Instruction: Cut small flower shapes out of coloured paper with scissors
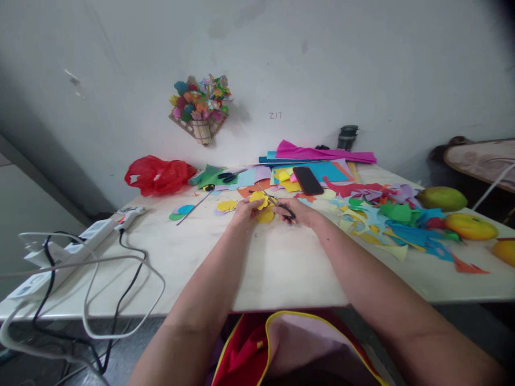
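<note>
My left hand (243, 209) pinches a yellow paper flower shape (259, 200) just above the white table (281, 262). My right hand (298, 212) is closed on black-handled scissors (281, 206), whose blades reach into the yellow paper. A second yellow paper piece (265, 216) lies under the hands, and another scalloped yellow cutout (227, 205) lies just left of them. Both forearms stretch forward from the near edge.
Coloured paper scraps (386, 214) cover the right side, with mangoes (441, 198) beyond. A black phone (308, 180) lies on stacked sheets. A red plastic bag (159, 174), another pair of scissors (227, 176), and power strips with cables (72, 246) sit left. A paper bouquet (201, 107) hangs on the wall.
</note>
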### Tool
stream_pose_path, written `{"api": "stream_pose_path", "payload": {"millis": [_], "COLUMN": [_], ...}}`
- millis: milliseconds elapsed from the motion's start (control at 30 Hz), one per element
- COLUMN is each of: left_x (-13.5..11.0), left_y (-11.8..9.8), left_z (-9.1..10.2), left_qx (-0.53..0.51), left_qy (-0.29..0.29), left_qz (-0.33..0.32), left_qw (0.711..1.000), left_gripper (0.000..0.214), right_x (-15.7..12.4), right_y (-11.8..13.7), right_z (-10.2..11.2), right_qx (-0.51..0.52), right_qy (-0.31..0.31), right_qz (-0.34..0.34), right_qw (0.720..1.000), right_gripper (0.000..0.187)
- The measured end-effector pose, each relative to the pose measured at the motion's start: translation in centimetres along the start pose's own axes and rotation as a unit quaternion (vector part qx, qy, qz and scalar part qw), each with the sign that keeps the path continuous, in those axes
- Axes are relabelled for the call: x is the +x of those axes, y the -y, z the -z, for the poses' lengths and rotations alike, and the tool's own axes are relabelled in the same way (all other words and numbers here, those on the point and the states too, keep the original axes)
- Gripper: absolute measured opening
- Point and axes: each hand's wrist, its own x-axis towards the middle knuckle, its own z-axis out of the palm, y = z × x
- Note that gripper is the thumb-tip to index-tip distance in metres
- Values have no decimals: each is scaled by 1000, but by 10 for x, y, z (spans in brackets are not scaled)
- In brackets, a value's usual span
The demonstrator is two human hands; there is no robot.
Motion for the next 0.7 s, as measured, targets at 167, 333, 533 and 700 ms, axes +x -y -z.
{"api": "stream_pose_path", "payload": {"millis": [167, 333, 533, 700], "left_x": [2, -1, -1, 1], "left_y": [1, -1, -2, -1], "left_z": [1, 0, -1, 1], "left_qx": [-9, -15, -13, -7], "left_qy": [-4, -9, -16, -13], "left_qz": [0, 5, 8, 6], "left_qw": [1000, 1000, 1000, 1000], "left_gripper": [14, 14, 13, 13], "right_x": [1, 0, -3, -3], "right_y": [-1, 0, 5, 6], "right_z": [1, 2, 0, -1], "right_qx": [-2, 4, 8, 11], "right_qy": [-2, 4, -3, -4], "right_qz": [-2, -7, -17, -22], "right_qw": [1000, 1000, 1000, 1000], "right_gripper": [26, 26, 26, 25]}}
